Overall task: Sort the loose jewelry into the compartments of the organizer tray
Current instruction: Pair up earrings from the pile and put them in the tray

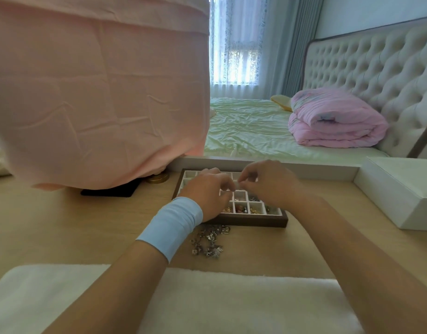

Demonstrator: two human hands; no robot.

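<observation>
Meeting above the organizer tray (255, 222), left hand (207, 192) and right hand (267, 186) are curling fingertips (230, 185) together — around what, I cannot tell; loose jewelry (210, 242) just before it is looking light, tangly (pinch one charm).

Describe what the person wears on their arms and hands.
Left hand: a wide, light-blue band round the wrist, nothing else worn. Right hand: nothing worn on hand or wrist. No sleeves, gloves or watch show on either arm.
</observation>
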